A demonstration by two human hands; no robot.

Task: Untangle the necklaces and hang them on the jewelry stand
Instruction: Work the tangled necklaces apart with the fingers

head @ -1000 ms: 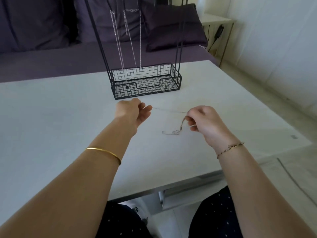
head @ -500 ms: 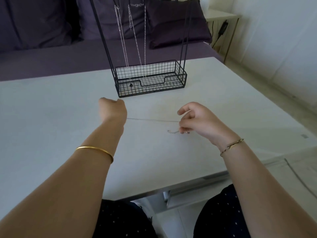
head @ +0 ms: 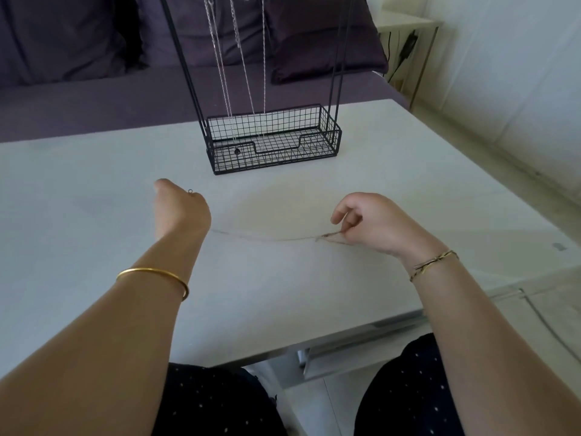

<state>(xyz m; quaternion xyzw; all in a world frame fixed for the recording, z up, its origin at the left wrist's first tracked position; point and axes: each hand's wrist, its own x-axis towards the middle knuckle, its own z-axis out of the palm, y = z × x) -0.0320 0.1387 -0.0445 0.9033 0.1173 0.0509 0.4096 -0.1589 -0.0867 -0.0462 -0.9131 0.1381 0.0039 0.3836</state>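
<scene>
Left hand (head: 180,209): turned with its back to the camera, fingers curled under and out of sight. It holds one end of the necklace (head: 276,239). A small ring (head: 190,191) at the chain's end shows just above the knuckles, and the chain emerges from under my wrist.

Right hand (head: 374,225): fingers curled, with thumb and fingertips (head: 344,229) pinching the other end of the same chain. A small bunched section (head: 327,236) sits just beside the pinch.

Necklace: a thin, pale chain stretched between my two hands in a shallow sagging line, over the near middle of the white surface (head: 94,215). I cannot tell whether it touches the surface or hangs just above it.

Jewelry stand (head: 273,143): black wire, upright, standing on the surface beyond my hands and well apart from the chain. Its base is a mesh basket, and thin rods rise from it out of the top of the view. Several hung necklaces (head: 232,73) drop between the rods into the basket. A small dark pendant (head: 236,151) lies at the basket's left front.

Other observations: a gold bangle (head: 154,275) on my left wrist and a braided bracelet (head: 434,262) on my right. A purple sofa (head: 78,99) with a cushion (head: 327,42) stands behind the surface.
</scene>
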